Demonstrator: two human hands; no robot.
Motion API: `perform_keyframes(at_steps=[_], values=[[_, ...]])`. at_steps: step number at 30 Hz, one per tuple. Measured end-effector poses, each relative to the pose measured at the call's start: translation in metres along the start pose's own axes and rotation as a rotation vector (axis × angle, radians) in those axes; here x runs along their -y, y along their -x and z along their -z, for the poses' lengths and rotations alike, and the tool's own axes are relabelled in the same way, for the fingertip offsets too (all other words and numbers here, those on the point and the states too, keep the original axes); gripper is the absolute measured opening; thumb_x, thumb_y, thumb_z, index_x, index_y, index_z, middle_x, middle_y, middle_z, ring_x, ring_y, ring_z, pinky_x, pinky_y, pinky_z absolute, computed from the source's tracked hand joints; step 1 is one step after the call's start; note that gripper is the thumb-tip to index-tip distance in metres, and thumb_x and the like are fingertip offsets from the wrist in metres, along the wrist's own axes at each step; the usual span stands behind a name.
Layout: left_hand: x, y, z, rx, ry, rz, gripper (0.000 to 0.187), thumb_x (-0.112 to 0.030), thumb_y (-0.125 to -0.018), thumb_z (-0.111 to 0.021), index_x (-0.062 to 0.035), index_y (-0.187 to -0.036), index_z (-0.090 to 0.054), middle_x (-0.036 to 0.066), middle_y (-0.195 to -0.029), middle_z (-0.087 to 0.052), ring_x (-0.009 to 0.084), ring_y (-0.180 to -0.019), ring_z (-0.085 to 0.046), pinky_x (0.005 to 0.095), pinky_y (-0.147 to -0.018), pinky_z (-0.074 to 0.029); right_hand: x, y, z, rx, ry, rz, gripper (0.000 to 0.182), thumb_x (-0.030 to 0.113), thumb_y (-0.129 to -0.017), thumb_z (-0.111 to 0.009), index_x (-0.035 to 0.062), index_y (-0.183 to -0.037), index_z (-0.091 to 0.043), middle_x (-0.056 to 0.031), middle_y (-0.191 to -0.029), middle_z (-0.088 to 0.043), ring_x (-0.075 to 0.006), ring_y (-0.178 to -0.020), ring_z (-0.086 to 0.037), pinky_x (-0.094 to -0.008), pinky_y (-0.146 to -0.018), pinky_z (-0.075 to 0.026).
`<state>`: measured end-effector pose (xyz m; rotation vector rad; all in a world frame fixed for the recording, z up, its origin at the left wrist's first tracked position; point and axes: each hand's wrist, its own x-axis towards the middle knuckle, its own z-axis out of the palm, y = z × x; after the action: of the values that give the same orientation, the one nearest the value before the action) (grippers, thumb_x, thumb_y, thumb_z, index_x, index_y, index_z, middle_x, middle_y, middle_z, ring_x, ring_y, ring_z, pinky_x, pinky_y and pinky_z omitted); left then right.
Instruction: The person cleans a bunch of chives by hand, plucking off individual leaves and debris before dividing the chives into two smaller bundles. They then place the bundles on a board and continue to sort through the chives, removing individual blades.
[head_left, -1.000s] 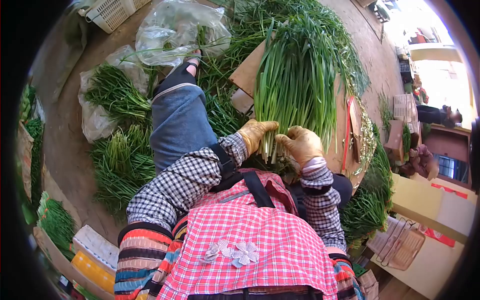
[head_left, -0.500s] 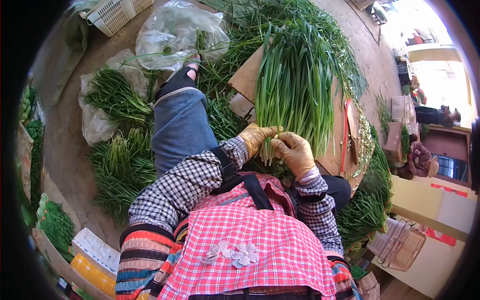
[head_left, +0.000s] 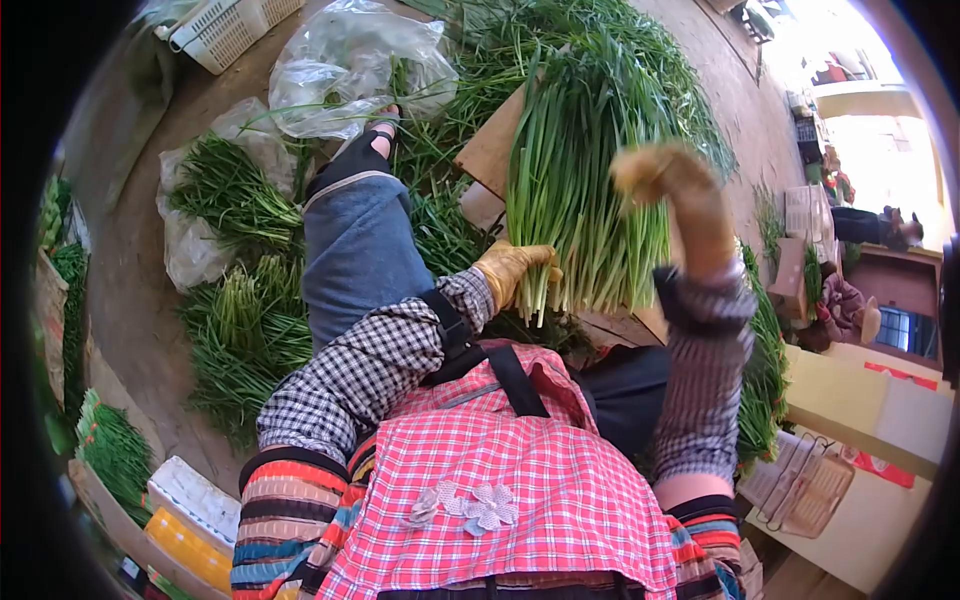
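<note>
Green stalks (head_left: 600,190) in gloved left hand (head_left: 507,272)

Long green leafy stalks (head_left: 590,190) — paler toward their near ends — lie massed lengthwise across a brown board (head_left: 494,142).

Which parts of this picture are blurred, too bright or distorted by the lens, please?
Head view: the right hand is smeared, probably by motion; the left hand and green stalks look sharper; the opening at upper right is washed out white; the lens appears to curve the outer scene inside a dark rim.
</note>
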<state>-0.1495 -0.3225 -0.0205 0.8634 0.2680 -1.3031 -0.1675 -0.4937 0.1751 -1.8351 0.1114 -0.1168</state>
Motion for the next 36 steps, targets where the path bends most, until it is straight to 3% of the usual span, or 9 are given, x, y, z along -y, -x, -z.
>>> perform_keyframes(at_steps=[1,4,7,10,15,23,31,34,36], values=[[-0.001,0.003,-0.003,-0.01,0.039,-0.009,0.023,-0.014,-0.08,-0.07,0.0022,-0.095,-0.064,0.015,-0.085,-0.069,0.0258,-0.074,-0.069,0.0383,-0.063,-0.058,0.006,-0.018,0.02,-0.042,-0.056,-0.004,0.032,0.03,-0.093,-0.058,0.004,-0.112,-0.061,-0.0091,-0.098,-0.07,-0.0135,-0.072,-0.067,-0.0244,-0.058,-0.056],[-0.009,0.005,-0.001,0.012,-0.058,0.056,0.022,-0.015,-0.08,-0.069,0.002,-0.094,-0.064,0.015,-0.082,-0.069,0.0255,-0.075,-0.07,0.038,-0.061,-0.057,-0.017,-0.049,0.048,-0.407,0.847,-0.116,0.032,0.031,-0.091,-0.059,0.0062,-0.111,-0.063,-0.0075,-0.097,-0.07,-0.0103,-0.07,-0.066,-0.0219,-0.057,-0.055],[-0.009,0.002,0.0,0.039,-0.118,-0.006,0.025,-0.02,-0.081,-0.069,0.0007,-0.094,-0.065,0.015,-0.08,-0.069,0.0232,-0.07,-0.068,0.038,-0.059,-0.056,-0.024,-0.019,0.005,-0.279,0.211,-0.236,0.033,0.031,-0.087,-0.066,0.0058,-0.109,-0.065,-0.0046,-0.088,-0.07,-0.0066,-0.061,-0.061,-0.0184,-0.058,-0.051],[-0.006,0.002,0.006,0.072,-0.081,-0.004,0.025,-0.022,-0.081,-0.068,-0.0006,-0.093,-0.065,0.013,-0.08,-0.069,0.0215,-0.067,-0.066,0.0378,-0.061,-0.055,-0.045,0.023,-0.042,-0.207,0.153,-0.449,0.023,0.022,-0.088,-0.067,0.0015,-0.098,-0.066,-0.001,-0.07,-0.065,-0.0057,-0.053,-0.053,-0.019,-0.051,-0.044],[0.0,0.0,0.002,-0.007,0.037,-0.035,0.019,-0.014,-0.081,-0.067,0.0008,-0.093,-0.064,0.011,-0.081,-0.067,0.0219,-0.07,-0.067,0.0363,-0.062,-0.056,-0.093,0.075,-0.051,-0.354,0.148,-0.479,0.022,0.012,-0.097,-0.051,0.0007,-0.11,-0.064,-0.0061,-0.082,-0.066,-0.0068,-0.061,-0.06,-0.02,-0.057,-0.05],[0.002,-0.002,0.0,-0.134,-0.117,-0.097,0.035,-0.014,-0.079,-0.07,0.0002,-0.109,-0.06,0.013,-0.095,-0.066,0.0254,-0.081,-0.066,0.039,-0.069,-0.056,-0.107,0.092,-0.032,-0.455,0.058,-0.445,0.029,0.008,-0.091,-0.059,0.0,-0.119,-0.06,-0.0052,-0.088,-0.066,-0.0084,-0.069,-0.059,-0.0206,-0.063,-0.05],[0.012,-0.005,-0.009,0.09,-0.113,-0.153,0.046,-0.014,-0.077,-0.076,-0.0035,-0.118,-0.058,0.01,-0.102,-0.066,0.0218,-0.088,-0.065,0.0356,-0.079,-0.054,-0.123,0.07,-0.056,-0.263,1.087,-0.031,0.036,0.021,-0.088,-0.062,0.0087,-0.122,-0.06,-0.011,-0.086,-0.066,-0.0155,-0.069,-0.063,-0.0308,-0.066,-0.052],[0.013,-0.006,-0.007,0.012,-0.118,-0.12,0.044,-0.012,-0.076,-0.075,-0.0032,-0.116,-0.058,0.01,-0.099,-0.066,0.0229,-0.086,-0.065,0.0374,-0.076,-0.055,-0.111,0.066,-0.048,-0.345,0.45,-0.545,0.038,0.01,-0.093,-0.057,0.0096,-0.131,-0.054,-0.0013,-0.079,-0.063,-0.0061,-0.061,-0.054,-0.0214,-0.057,-0.048],[0.017,-0.013,-0.005,-0.014,-0.079,-0.072,0.042,-0.011,-0.076,-0.074,-0.0033,-0.115,-0.059,0.01,-0.098,-0.066,0.0236,-0.085,-0.065,0.0394,-0.073,-0.055,-0.107,0.068,-0.041,-0.489,0.136,-0.539,0.04,0.008,-0.095,-0.051,0.0091,-0.135,-0.05,-0.0007,-0.075,-0.06,-0.0045,-0.055,-0.051,-0.0193,-0.052,-0.045]])
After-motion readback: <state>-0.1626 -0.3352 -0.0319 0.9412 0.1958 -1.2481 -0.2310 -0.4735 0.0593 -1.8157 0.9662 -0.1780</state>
